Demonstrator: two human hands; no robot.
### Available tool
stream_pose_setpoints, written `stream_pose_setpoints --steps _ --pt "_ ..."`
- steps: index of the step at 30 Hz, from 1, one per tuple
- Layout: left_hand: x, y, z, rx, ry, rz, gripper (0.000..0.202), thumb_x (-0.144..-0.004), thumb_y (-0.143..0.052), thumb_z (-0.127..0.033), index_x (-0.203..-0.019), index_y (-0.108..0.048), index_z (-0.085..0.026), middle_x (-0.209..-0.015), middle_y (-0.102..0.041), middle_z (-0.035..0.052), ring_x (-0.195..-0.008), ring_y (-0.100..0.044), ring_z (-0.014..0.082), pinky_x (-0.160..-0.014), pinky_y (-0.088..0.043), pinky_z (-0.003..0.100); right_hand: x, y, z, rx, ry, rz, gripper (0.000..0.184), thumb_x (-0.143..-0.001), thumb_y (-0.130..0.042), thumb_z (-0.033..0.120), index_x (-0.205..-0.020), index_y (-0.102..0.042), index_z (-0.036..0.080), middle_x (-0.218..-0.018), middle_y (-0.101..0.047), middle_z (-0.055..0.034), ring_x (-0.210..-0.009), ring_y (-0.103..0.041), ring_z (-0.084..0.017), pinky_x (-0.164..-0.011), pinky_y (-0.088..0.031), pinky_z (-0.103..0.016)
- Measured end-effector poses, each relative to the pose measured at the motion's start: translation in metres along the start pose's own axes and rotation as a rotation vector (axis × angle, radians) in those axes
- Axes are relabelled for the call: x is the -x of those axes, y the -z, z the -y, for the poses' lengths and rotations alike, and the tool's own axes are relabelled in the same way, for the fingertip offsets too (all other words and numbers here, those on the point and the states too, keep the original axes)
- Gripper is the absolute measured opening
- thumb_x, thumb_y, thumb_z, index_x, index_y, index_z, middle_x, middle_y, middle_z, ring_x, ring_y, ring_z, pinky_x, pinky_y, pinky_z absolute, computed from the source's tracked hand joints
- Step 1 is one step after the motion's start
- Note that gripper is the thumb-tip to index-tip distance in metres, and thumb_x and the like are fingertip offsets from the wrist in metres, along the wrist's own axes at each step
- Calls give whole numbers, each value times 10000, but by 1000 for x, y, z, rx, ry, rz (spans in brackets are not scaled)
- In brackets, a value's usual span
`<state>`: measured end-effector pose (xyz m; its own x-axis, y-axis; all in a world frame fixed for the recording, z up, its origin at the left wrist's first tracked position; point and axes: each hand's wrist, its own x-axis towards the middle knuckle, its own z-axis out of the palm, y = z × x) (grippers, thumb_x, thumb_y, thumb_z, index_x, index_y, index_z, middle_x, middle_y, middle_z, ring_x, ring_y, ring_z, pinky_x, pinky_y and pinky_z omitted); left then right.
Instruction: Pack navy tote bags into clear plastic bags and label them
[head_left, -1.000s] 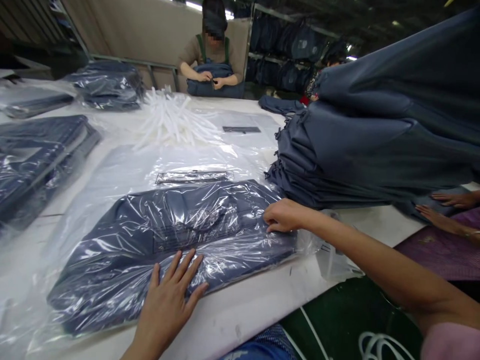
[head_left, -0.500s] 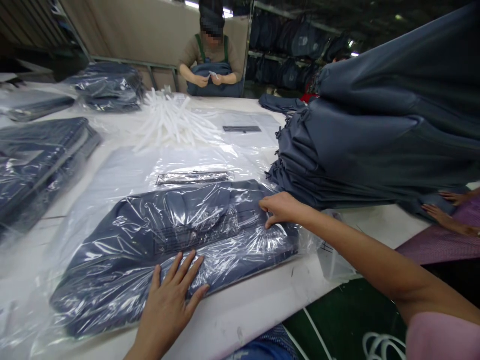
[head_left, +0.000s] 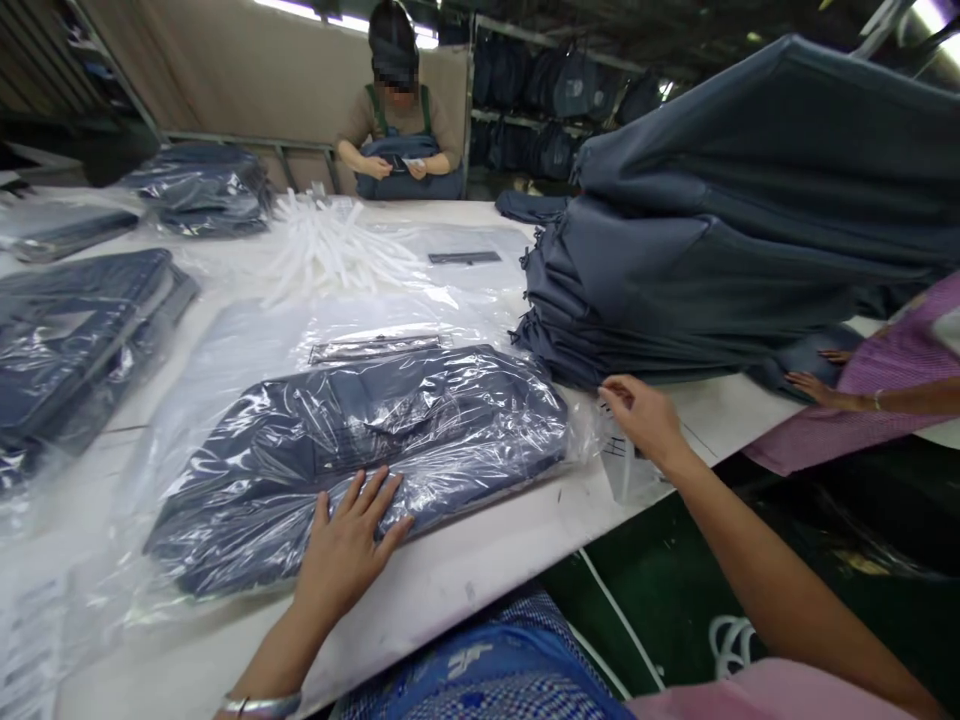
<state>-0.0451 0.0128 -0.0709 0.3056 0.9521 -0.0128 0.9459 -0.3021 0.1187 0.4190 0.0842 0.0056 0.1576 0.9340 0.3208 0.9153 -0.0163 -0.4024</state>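
A folded dark blue garment in a clear plastic bag [head_left: 420,420] lies on the white table in front of me. My left hand [head_left: 349,545] rests flat on the bag's near side, its fingers spread. Just past the bag's right end, my right hand [head_left: 645,420] hovers with thumb and fingers drawn together. Whether film is pinched between those fingertips is too small to make out. Close below that hand lies a clear plastic piece with dark print [head_left: 626,465] at the table edge.
A tall stack of dark blue garments [head_left: 675,270] stands at right. Bagged stacks [head_left: 75,340] lie at left. White strips [head_left: 330,245] are heaped behind flat clear bags [head_left: 465,235]. One person [head_left: 405,130] works across the table; another person's hands [head_left: 814,385] are at far right.
My right hand has left the top of the bagged garment and moved right, beyond its end. My left hand stays flat on the bag. The view has shifted slightly.
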Motion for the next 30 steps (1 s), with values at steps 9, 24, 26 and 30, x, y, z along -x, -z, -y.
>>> stream_pose_setpoints --steps 9,24,26,30 --pt "-2 0 1 -21 -13 -10 607 -981 -358 -555 -1516 -376 -271 -1584 -361 62 -1478 -273 337 -1159 -167 653 122 8 -69 -764 -809 -134 334 -645 -781 466 -850 -766 204 -1195 -704 -88 -1161 -602 -277 -977 -480 -378" --pt "-4 -1 4 -69 -35 -20 609 -980 -336 -538 -1523 -358 -263 -1580 -369 73 -1473 -284 339 -1122 -222 677 177 17 -19 -1242 -1027 -364 289 -636 -846 347 -894 -768 243 -1103 -737 -20 -965 -667 -142 -744 -552 -213" --pt "-4 -1 5 -80 -37 -23 611 -979 -337 -531 -1526 -351 -259 -1581 -366 71 -1474 -283 337 -1123 -225 673 191 3 -17 -1256 -1041 -321 313 -620 -855 363 -896 -761 248 -1054 -747 -24 -903 -680 -143 -742 -564 -240" --pt "-3 -1 5 -86 -40 -30 616 -977 -340 -532 -1528 -348 -257 -1580 -371 77 -1474 -281 344 -1117 -231 678 198 -22 -26 -1068 -946 -263 435 -576 -856 498 -898 -742 227 -946 -757 -61 -813 -692 -171 -686 -563 -279"
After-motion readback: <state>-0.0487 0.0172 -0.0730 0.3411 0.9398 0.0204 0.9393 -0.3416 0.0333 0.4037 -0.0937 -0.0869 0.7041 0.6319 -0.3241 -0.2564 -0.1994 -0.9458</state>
